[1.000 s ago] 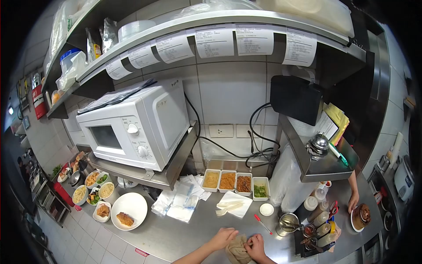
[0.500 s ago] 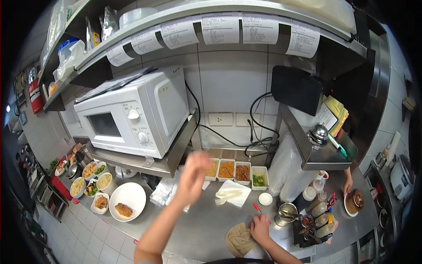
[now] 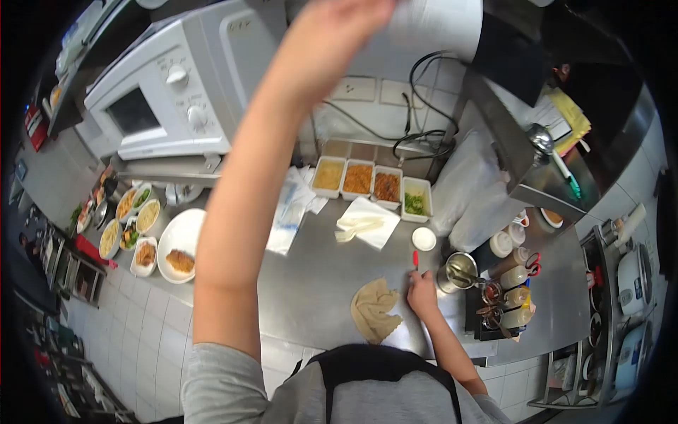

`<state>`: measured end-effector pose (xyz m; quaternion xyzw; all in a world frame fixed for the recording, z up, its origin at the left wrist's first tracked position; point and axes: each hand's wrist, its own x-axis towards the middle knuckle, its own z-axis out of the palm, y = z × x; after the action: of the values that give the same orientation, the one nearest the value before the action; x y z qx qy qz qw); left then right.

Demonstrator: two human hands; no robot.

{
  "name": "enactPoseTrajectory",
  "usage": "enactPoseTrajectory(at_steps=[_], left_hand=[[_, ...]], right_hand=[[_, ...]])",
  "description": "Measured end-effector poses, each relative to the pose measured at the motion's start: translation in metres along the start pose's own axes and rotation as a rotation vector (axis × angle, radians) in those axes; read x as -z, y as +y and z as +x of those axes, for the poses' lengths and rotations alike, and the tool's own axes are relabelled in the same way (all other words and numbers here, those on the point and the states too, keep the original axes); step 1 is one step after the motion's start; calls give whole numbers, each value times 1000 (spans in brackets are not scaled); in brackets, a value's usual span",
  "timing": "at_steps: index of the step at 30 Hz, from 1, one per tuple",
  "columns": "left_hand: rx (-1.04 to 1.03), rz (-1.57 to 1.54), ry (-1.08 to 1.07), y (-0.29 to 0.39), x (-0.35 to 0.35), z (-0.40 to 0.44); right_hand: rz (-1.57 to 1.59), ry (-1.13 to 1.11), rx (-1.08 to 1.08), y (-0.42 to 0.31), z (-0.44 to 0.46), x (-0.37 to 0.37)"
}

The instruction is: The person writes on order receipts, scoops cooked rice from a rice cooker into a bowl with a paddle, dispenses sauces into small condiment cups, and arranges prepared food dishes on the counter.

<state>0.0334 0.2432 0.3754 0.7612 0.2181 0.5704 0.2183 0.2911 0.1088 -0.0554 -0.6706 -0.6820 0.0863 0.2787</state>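
Clamping red pen (image 3: 415, 258) in fingers of right hand (image 3: 422, 293) near cloth (image 3: 376, 311), lower centre, and reaching left hand (image 3: 357, 15) near paper (image 3: 443, 27), top centre, with finger state too blurred to tell.

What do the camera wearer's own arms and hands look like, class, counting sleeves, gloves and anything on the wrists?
Short grey sleeves leave both forearms bare. The right hand is ungloved, with nothing visible on its wrist. The left hand also looks ungloved, but blur and the picture's top edge hide detail, so rings can't be ruled out.
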Motion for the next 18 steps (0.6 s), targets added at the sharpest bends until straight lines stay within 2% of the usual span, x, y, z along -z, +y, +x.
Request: enactPoseTrajectory(at_steps=[1, 2, 3, 4, 5, 6, 7, 8, 9, 11, 12, 15, 16, 18], left_hand=[[53, -188, -9, 2, -8, -58], [181, 84, -72, -10, -4, -106], [340, -113, -8, -36, -15, -161], [570, -94, 27, -66, -23, -221], [796, -146, 67, -90, -32, -280], [903, -162, 110, -128, -45, -350], [839, -98, 222, -151, -63, -410], [832, 75, 178, -146, -70, -441], [826, 247, 125, -140, -74, -459], [898, 775, 21, -94, -85, -440], [925, 1036, -43, -70, -89, -428], [580, 765, -98, -45, -84, -411], [587, 663, -182, -44, -83, -414], [585, 443, -347, -45, -85, -419]], right_hand=[[29, -19, 3, 2, -5, -3], [60, -32, 10, 6, -5, -4], [92, -41, 20, 11, -2, -5], [58, -82, 72, 17, -1, -5], [298, -174, -58, 24, -1, -5], [535, -271, -190, 28, 1, -5], [766, -378, -327, 25, 5, -8], [1111, -398, -371, 5, 4, 3], [1154, -382, -287, -13, 5, 7], [1240, -335, -127, -45, 4, 11], [1245, -398, -111, -58, 3, 12], [1189, -604, 45, -80, -4, 4], [1067, -692, 1, -87, -8, 0], [1098, -801, 9, -114, -12, 1]])
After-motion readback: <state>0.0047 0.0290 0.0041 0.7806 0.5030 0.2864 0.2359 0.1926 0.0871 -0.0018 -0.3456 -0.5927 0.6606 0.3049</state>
